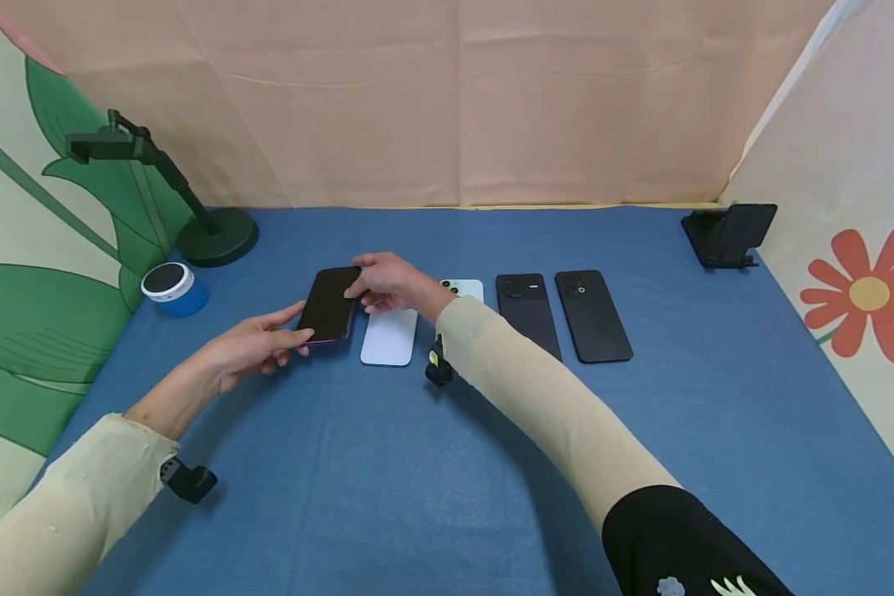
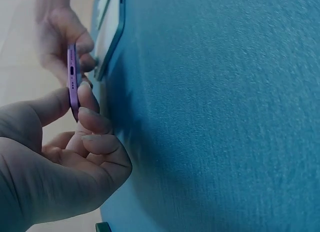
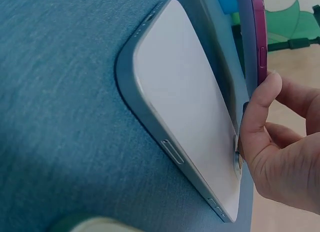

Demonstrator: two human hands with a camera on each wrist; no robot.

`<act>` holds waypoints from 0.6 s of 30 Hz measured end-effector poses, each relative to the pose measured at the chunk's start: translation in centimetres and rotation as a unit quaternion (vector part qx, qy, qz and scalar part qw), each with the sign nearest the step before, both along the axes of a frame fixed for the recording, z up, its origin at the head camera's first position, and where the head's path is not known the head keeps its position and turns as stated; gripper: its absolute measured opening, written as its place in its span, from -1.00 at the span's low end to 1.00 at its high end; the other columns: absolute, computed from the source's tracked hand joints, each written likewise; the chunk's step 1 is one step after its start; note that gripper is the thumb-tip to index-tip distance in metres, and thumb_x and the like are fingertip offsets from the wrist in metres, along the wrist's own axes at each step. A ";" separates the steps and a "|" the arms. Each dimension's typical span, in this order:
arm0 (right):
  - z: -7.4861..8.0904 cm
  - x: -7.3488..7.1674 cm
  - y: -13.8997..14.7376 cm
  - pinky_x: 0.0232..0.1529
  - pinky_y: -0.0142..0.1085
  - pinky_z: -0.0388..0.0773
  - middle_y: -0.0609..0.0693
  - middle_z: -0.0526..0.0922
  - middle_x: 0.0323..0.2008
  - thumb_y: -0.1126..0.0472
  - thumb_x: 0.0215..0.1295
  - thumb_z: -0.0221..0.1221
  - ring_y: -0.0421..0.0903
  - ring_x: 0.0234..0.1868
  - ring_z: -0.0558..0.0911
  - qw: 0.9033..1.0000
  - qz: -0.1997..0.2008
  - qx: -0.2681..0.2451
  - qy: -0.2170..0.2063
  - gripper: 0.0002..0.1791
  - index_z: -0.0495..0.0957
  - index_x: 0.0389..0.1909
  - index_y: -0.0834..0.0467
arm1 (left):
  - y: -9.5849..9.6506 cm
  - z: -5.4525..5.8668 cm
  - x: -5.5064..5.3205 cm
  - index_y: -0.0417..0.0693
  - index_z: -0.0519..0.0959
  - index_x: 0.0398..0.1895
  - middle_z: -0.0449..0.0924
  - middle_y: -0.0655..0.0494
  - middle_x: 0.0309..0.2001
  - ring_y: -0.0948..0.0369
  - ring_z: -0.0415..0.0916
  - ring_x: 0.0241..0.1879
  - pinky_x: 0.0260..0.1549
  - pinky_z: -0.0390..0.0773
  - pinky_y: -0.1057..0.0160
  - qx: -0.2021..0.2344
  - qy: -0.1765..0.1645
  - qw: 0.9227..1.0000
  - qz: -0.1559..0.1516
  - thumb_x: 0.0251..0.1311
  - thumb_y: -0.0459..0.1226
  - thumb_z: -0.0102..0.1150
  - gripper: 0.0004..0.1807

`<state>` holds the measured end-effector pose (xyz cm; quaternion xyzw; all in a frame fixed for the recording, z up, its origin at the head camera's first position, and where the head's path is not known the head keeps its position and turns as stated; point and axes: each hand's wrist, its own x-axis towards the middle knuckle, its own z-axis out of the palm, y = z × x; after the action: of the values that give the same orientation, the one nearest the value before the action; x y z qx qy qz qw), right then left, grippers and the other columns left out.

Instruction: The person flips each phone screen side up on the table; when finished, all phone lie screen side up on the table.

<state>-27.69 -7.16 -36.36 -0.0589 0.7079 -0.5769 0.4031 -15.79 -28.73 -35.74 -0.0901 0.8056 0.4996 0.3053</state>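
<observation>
A phone with a purple frame (image 1: 329, 303) is lifted off the blue table, its dark screen facing up. My left hand (image 1: 257, 343) pinches its near left corner between thumb and fingers. On the far right edge, my right hand (image 1: 391, 285) grips it with thumb and fingers. The left wrist view shows the purple frame (image 2: 73, 74) edge-on, charging port toward the camera. Just right of it, below my right hand, a white phone (image 1: 389, 339) lies back up on the table. In the right wrist view, this white phone (image 3: 182, 87) fills the middle.
Partly behind my right arm lies a pale blue phone (image 1: 471, 288). Two dark phones (image 1: 527, 306) (image 1: 594, 319) lie farther right. A black phone stand (image 1: 732, 235) is at the back right. At left stand a black desk stand (image 1: 216, 236) and a blue-and-white round container (image 1: 175, 290).
</observation>
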 end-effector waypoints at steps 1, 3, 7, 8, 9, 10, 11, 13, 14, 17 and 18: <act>0.0 0.0 0.0 -0.51 -0.33 0.52 -0.02 0.62 -0.22 0.31 0.38 0.23 -0.15 -0.59 0.46 1.000 0.002 0.003 0.002 -0.14 0.06 0.60 -0.10 | 0.0 -0.1 0.0 0.29 -0.26 0.64 0.60 0.31 -0.29 0.29 0.36 -0.43 -0.40 0.31 0.29 -0.003 0.002 1.000 -0.004 0.45 0.05 0.06 -0.10; 0.0 0.1 -0.1 -0.52 -0.33 0.52 -0.01 0.62 -0.22 0.32 0.38 0.22 -0.15 -0.59 0.45 1.000 0.005 0.008 0.007 -0.14 0.05 0.60 -0.09 | 0.1 -0.2 0.0 0.30 -0.27 0.64 0.60 0.31 -0.30 0.30 0.35 -0.44 -0.42 0.30 0.30 -0.009 0.004 1.000 -0.009 0.45 0.05 0.07 -0.09; 0.0 0.3 -0.2 -0.52 -0.32 0.52 -0.01 0.64 -0.23 0.32 0.38 0.23 -0.14 -0.62 0.44 1.000 0.010 0.018 0.016 -0.13 0.04 0.60 -0.09 | 0.1 -0.3 0.0 0.29 -0.28 0.64 0.60 0.30 -0.31 0.30 0.34 -0.46 -0.45 0.29 0.30 -0.014 0.004 1.000 -0.014 0.46 0.03 0.07 -0.09; 0.1 0.3 -0.2 -0.51 -0.32 0.52 -0.01 0.66 -0.21 0.32 0.38 0.23 -0.14 -0.62 0.43 1.000 0.012 0.022 0.019 -0.12 0.03 0.60 -0.09 | 0.1 -0.2 0.0 0.27 -0.29 0.64 0.60 0.29 -0.30 0.30 0.34 -0.46 -0.45 0.29 0.30 -0.015 0.003 1.000 -0.015 0.46 0.03 0.06 -0.09; 0.1 0.4 -0.2 -0.51 -0.31 0.52 -0.01 0.67 -0.20 0.32 0.38 0.23 -0.13 -0.63 0.43 0.999 0.013 0.025 0.021 -0.12 0.03 0.60 -0.09 | 0.1 -0.2 0.0 0.26 -0.29 0.64 0.60 0.29 -0.31 0.30 0.34 -0.45 -0.46 0.29 0.30 -0.016 0.002 1.000 -0.017 0.46 0.03 0.07 -0.08; 0.1 0.4 -0.2 -0.51 -0.31 0.52 -0.01 0.67 -0.19 0.32 0.38 0.23 -0.13 -0.63 0.43 0.999 0.014 0.028 0.023 -0.13 0.04 0.60 -0.09 | 0.1 -0.2 0.0 0.24 -0.30 0.64 0.60 0.28 -0.31 0.30 0.34 -0.45 -0.46 0.29 0.31 -0.017 0.001 1.000 -0.020 0.45 0.03 0.07 -0.07; 0.1 0.4 -0.2 -0.51 -0.31 0.52 -0.01 0.68 -0.18 0.32 0.38 0.23 -0.12 -0.63 0.42 0.999 0.015 0.033 0.025 -0.13 0.04 0.60 -0.09 | 0.1 -0.2 0.0 0.22 -0.30 0.64 0.60 0.28 -0.31 0.29 0.33 -0.45 -0.46 0.29 0.31 -0.018 -0.001 1.000 -0.022 0.45 0.04 0.08 -0.06; 0.1 0.5 -0.3 -0.51 -0.31 0.52 -0.01 0.67 -0.14 0.32 0.38 0.22 -0.12 -0.64 0.41 0.998 0.020 0.044 0.032 -0.13 0.04 0.60 -0.08 | 0.0 -0.2 0.0 0.20 -0.31 0.64 0.60 0.27 -0.32 0.28 0.33 -0.44 -0.47 0.29 0.31 -0.020 -0.004 0.999 -0.028 0.45 0.04 0.08 -0.05; 0.2 0.6 -0.3 -0.52 -0.31 0.51 0.00 0.66 -0.12 0.32 0.38 0.22 -0.12 -0.64 0.40 0.998 0.023 0.049 0.035 -0.13 0.03 0.60 -0.07 | 0.0 -0.3 -0.1 0.20 -0.31 0.64 0.60 0.26 -0.32 0.27 0.33 -0.44 -0.48 0.29 0.31 -0.022 -0.005 0.999 -0.031 0.45 0.04 0.08 -0.05; 0.3 0.7 -0.5 -0.54 -0.31 0.48 0.02 0.65 -0.04 0.33 0.37 0.23 -0.12 -0.65 0.37 0.997 0.029 0.066 0.040 -0.12 0.02 0.61 -0.05 | -0.2 -0.5 -0.2 0.21 -0.31 0.64 0.59 0.24 -0.31 0.24 0.32 -0.43 -0.49 0.29 0.30 -0.033 -0.008 0.998 -0.044 0.44 0.05 0.08 -0.05; 0.4 0.7 -0.5 -0.54 -0.31 0.47 0.03 0.64 0.00 0.33 0.37 0.22 -0.12 -0.65 0.36 0.996 0.031 0.071 0.041 -0.12 0.02 0.61 -0.04 | -0.2 -0.6 -0.3 0.21 -0.31 0.64 0.59 0.23 -0.31 0.24 0.32 -0.43 -0.50 0.28 0.29 -0.037 -0.009 0.998 -0.048 0.44 0.05 0.08 -0.05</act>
<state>-26.96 -7.63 -35.97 -0.0757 0.7605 -0.5098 0.3950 -16.08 -28.94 -36.34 -0.0669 0.8242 0.4533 0.3328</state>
